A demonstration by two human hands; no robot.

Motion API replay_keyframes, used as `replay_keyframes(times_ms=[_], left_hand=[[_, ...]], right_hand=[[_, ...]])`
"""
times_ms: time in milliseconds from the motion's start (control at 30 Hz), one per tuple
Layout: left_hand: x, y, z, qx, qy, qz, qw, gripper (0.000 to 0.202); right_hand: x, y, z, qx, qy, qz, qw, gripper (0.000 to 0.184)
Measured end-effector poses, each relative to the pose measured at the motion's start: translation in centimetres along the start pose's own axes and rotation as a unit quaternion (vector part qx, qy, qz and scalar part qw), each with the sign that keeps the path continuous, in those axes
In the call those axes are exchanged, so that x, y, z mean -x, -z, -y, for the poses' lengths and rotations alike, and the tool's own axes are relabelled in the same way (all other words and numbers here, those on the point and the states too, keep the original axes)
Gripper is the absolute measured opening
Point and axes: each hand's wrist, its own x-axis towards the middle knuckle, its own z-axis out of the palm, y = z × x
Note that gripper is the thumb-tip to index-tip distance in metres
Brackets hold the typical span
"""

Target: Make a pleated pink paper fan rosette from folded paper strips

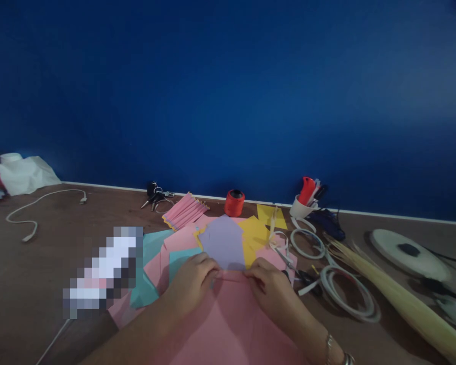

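Note:
A large pink paper sheet (228, 324) lies on the brown table in front of me. My left hand (192, 281) and my right hand (269, 286) both pinch its far edge, where a narrow strip is folded over. Their fingers are closed on the paper, knuckles up. Just beyond the fold lie a lilac sheet (224, 241), yellow sheets (254, 235), teal sheets (154, 251) and more pink ones. A pink accordion-folded paper (184, 210) lies behind them to the left.
Red thread spool (234, 203), keys (155, 195), white cup of pens (306, 200), white hoops (349, 289), scissors (302, 276), straw bundle (399, 299), white disc (408, 253), white cable (34, 213) and a pixelated object (102, 271) surround the papers. A blue wall closes the back.

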Motion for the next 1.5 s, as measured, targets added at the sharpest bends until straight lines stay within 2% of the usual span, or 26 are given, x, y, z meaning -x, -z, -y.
replay_keyframes(times_ms=[433, 667, 800, 1000, 1167, 1267, 1433, 1500], left_hand=[[-0.1, -0.1, -0.3, -0.048, 0.037, 0.01, 0.998, 0.016], [0.0, 0.5, -0.2, -0.088, 0.017, 0.011, 0.996, 0.014], [0.0, 1.0, -0.4, -0.109, 0.015, 0.025, 0.994, 0.012], [0.1, 0.8, -0.1, -0.14, -0.001, 0.038, 0.989, 0.011], [0.3, 0.9, -0.1, -0.136, -0.027, 0.054, 0.989, 0.013], [0.4, 0.9, -0.1, -0.133, -0.038, 0.043, 0.99, 0.014], [0.4, 0.5, 0.1, -0.159, -0.062, 0.007, 0.985, 0.015], [0.4, 0.3, 0.1, -0.169, -0.077, -0.007, 0.983, 0.016]], right_hand=[[-0.2, 0.3, 0.2, 0.007, -0.035, 0.021, 0.999, 0.027], [-0.1, 0.5, 0.2, 0.063, -0.042, 0.037, 0.996, 0.023], [0.0, -0.1, -0.1, 0.085, -0.019, 0.033, 0.996, 0.021], [0.5, -1.5, -1.1, 0.168, 0.048, -0.032, 0.984, 0.024], [0.7, -1.7, -1.1, 0.215, 0.08, -0.048, 0.972, 0.025], [0.6, -1.2, -0.6, 0.203, 0.078, -0.033, 0.975, 0.025], [0.5, 0.0, 0.9, 0.124, 0.039, -0.025, 0.991, 0.024], [0.5, 0.4, 1.7, 0.106, 0.057, -0.034, 0.992, 0.029]])
